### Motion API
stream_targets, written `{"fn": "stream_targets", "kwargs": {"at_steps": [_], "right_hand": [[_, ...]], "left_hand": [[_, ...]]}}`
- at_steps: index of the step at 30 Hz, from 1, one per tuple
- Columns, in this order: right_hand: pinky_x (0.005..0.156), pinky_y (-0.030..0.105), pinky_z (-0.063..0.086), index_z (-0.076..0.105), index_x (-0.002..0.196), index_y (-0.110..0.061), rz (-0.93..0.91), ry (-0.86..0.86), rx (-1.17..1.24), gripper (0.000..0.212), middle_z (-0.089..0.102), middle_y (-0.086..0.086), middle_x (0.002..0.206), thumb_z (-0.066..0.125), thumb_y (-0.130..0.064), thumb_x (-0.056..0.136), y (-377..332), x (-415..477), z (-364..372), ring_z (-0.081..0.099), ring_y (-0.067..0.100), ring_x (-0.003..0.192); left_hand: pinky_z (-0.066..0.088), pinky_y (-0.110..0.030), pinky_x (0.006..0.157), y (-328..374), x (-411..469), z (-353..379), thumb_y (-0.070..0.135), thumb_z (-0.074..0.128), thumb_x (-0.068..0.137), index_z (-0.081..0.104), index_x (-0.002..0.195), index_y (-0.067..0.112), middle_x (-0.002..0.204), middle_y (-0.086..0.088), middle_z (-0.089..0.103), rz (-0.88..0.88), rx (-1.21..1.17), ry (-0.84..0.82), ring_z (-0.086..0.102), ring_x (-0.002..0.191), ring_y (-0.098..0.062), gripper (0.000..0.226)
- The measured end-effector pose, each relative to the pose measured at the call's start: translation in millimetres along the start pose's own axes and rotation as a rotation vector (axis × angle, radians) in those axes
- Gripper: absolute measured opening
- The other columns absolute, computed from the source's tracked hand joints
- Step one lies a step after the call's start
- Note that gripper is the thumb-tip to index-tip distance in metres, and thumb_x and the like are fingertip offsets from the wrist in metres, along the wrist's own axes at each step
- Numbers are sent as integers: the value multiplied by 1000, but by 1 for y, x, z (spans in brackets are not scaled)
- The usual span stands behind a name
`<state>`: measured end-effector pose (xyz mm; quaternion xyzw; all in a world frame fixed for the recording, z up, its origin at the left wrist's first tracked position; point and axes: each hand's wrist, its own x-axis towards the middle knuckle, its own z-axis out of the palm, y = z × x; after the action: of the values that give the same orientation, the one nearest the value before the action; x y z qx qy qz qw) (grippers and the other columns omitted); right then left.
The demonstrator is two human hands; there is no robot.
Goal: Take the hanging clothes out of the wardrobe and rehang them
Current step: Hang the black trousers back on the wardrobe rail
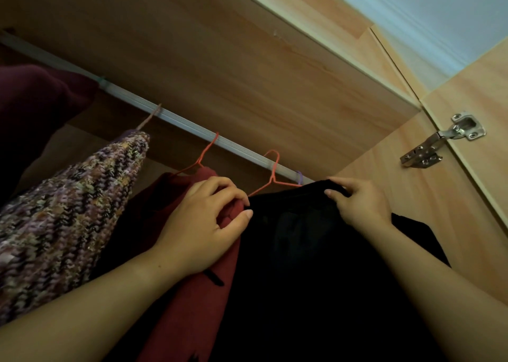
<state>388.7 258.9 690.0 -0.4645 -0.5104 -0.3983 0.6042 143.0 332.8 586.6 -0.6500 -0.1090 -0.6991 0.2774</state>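
Observation:
A black garment [297, 251] hangs on a red wire hanger [272, 174] hooked over the wardrobe's metal rail [176, 120]. My right hand [357, 205] pinches the black garment's right shoulder near the rail's right end. My left hand [203, 224] grips fabric where the black garment's left shoulder meets a dark red garment [192, 293]; which of the two it holds I cannot tell. The dark red garment hangs on a second red hanger [204, 153]. Further left hangs a purple multicoloured knit [68, 213].
A maroon garment [35, 106] hangs at the far left. The wooden top panel [220, 59] sits close above the rail. The wardrobe's right side wall [412, 185] is just beyond my right hand, with a metal door hinge [439, 139] and the open door [483, 92].

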Motion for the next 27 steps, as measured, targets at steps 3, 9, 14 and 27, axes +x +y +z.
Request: {"fn": "stream_targets", "kwargs": {"at_steps": [3,9,14,27], "right_hand": [[71,25,42,64,113,-40,-64,-79,3,29,67,-7,110,66,-35,84,3,-14,8,59,14,103],[72,22,37,59,123,-35,-176,-136,-22,39,64,-6,117,67,-33,84,1,-24,5,57,13,107],[74,21,37,63,120,-31,-168,-107,-79,35,66,-1,115,67,-32,85,-5,-22,6,59,17,101],[74,29,48,62,118,-36,-77,17,-167,30,66,-4,114,60,-34,88,-33,-33,0,60,21,103]], "left_hand": [[25,-5,86,1,-1,2,63,38,76,60,96,41,111,24,46,-9,-3,2,38,109,3,37],[22,-4,86,2,0,0,65,36,75,59,101,43,116,26,44,-23,-18,-17,34,112,6,41],[23,-3,86,3,1,-1,65,35,75,59,101,44,117,26,44,-29,-22,-24,32,111,7,42],[29,-21,97,6,2,-14,63,39,77,56,114,42,130,18,44,-78,-4,-61,36,124,-4,46]]}}
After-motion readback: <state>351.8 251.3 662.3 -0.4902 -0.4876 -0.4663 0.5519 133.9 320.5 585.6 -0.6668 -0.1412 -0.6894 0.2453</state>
